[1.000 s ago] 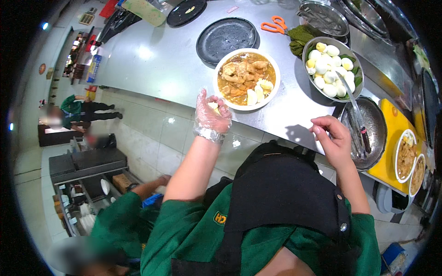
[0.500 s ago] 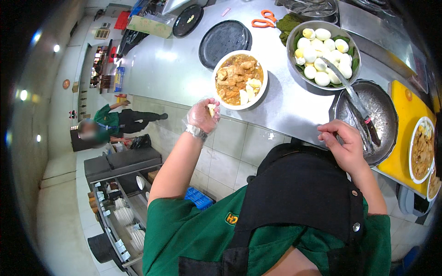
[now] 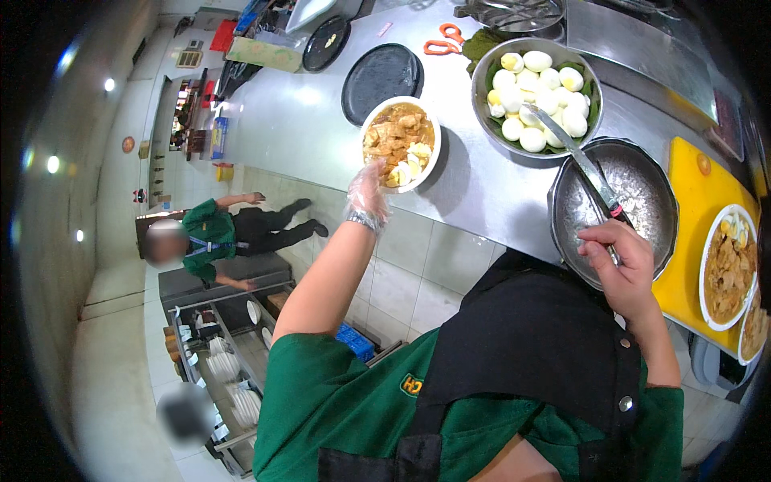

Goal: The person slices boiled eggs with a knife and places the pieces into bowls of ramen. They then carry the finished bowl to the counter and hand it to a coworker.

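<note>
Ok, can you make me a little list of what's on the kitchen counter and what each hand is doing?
left hand: gloved left hand at the rim of the white bowl of curry, over the food
right hand: bare right hand grips the handle of a knife
knife: lies across the empty metal pan, its tip over the metal bowl of peeled eggs
counter: steel counter with a black plate and orange scissors
far right: plate of curry on a yellow board

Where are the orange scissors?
In the head view, the orange scissors lie at the far edge of the steel counter, between the black plate and the bowl of eggs.
</note>
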Motion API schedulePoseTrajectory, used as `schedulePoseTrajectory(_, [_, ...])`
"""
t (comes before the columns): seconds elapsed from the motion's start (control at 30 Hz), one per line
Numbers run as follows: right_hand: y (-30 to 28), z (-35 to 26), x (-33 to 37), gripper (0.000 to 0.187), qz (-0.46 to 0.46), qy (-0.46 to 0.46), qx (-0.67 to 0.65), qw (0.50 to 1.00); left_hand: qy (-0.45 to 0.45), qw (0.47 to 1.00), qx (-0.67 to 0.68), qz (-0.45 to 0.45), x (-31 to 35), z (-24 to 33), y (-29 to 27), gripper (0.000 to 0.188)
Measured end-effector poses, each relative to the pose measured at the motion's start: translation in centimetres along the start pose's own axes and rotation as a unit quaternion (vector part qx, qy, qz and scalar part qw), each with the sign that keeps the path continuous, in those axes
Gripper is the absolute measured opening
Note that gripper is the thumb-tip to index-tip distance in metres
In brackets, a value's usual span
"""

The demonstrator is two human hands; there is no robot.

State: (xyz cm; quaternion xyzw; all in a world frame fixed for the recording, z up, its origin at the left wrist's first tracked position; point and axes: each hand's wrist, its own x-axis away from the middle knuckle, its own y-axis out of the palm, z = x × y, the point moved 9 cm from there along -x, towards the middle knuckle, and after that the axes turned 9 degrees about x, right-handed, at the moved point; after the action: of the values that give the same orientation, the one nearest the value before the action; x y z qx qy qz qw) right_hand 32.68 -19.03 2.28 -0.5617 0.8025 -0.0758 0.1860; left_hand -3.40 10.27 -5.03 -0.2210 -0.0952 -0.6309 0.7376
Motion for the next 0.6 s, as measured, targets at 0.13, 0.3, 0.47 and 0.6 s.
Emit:
schedulePoseTrajectory(0.13, [-1.8, 0.0, 0.6, 0.012, 0.036, -0.006, 0.009, 0.999, 0.115, 0.993, -0.01, 0.02, 1.0, 2.3, -1.7, 0.043])
schedulePoseTrajectory(0.3, [-1.0, -0.4, 0.6, 0.013, 0.032, 0.005, 0.007, 0.999, 0.185, 0.973, -0.135, 0.003, 0.4, 3.5, -3.4, 0.029])
schedulePoseTrajectory(0.47, [1.5, -1.0, -0.3, 0.017, 0.025, -0.012, 0.105, 0.994, 0.421, 0.835, -0.354, -0.017, 5.1, 6.8, -1.1, 0.031])
schedulePoseTrajectory(0.6, [2.4, 0.8, -3.2, 0.043, 0.071, -0.03, 0.321, 0.944, 0.521, 0.678, -0.519, -0.015, 8.8, 7.5, 5.4, 0.038])
